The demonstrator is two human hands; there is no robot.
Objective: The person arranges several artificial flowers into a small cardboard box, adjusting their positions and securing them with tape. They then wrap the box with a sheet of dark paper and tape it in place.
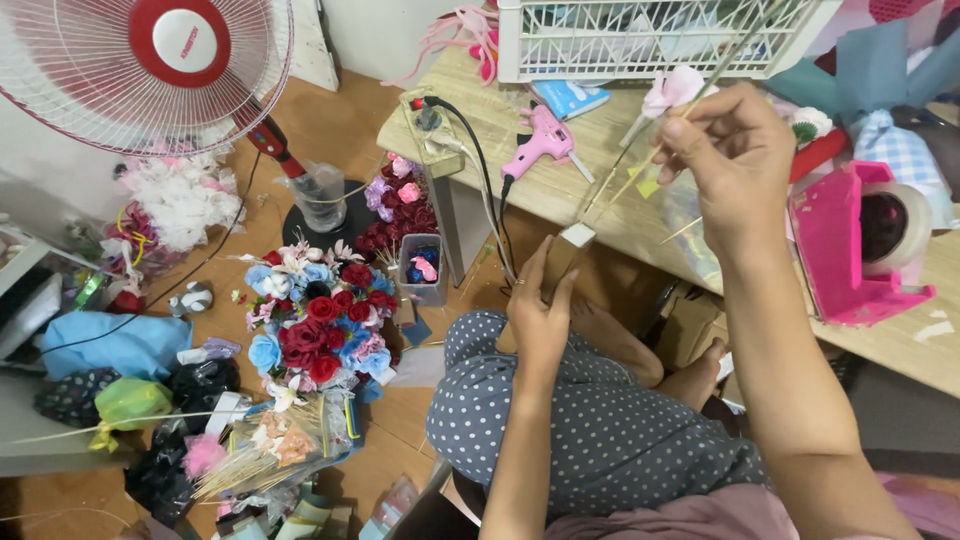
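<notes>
Single head-mounted view, aimed steeply down and forward from the seated person's own position. Close range: lap and forearms fill the lower frame, the bench (600, 200) edge crosses upper right, floor (330, 130) at left.

cardboard box (562, 262) | brown, in left hand (540, 310) | table edge (520, 190)

Pink glue gun (541, 142), pink tape dispenser (838, 250), white crate (640, 40), red-hubbed fan (150, 60), grey white-dotted trousers (590, 420).
</notes>
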